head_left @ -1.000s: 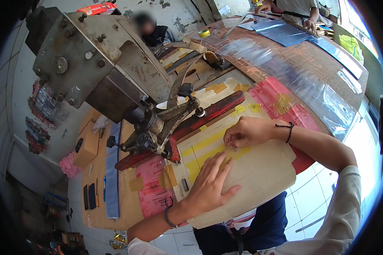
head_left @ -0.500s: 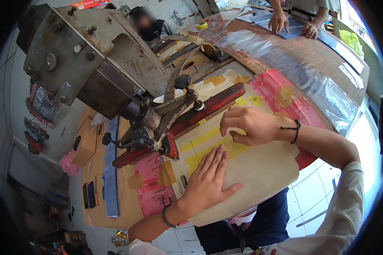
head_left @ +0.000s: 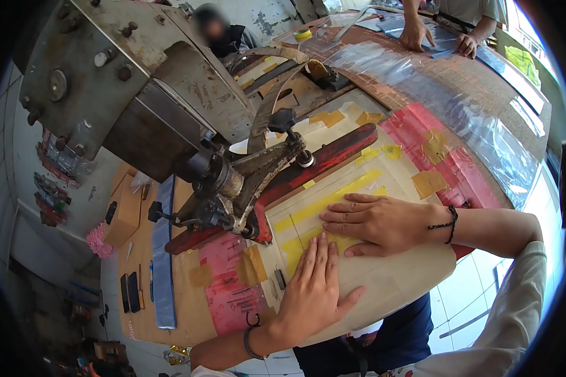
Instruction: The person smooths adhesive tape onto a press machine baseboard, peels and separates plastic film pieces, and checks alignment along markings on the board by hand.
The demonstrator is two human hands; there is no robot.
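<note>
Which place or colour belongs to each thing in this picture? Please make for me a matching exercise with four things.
1. beige sheet
2. long bar
3. tape roll
4. cardboard box

A. near the top edge of the view
B. red
C. beneath the left hand and right hand
D. in the left part of the view

Pairs: 1-C; 2-B; 3-A; 4-D

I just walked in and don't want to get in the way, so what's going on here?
A person has the left hand and right hand laid palm down, close together, on a cream sheet with yellow strips. Just beyond them, a long red bar sits beneath a worn grey metal machine. At a brown patterned table farther back, another person's hands are at a blue plastic-looking sheet.
</note>
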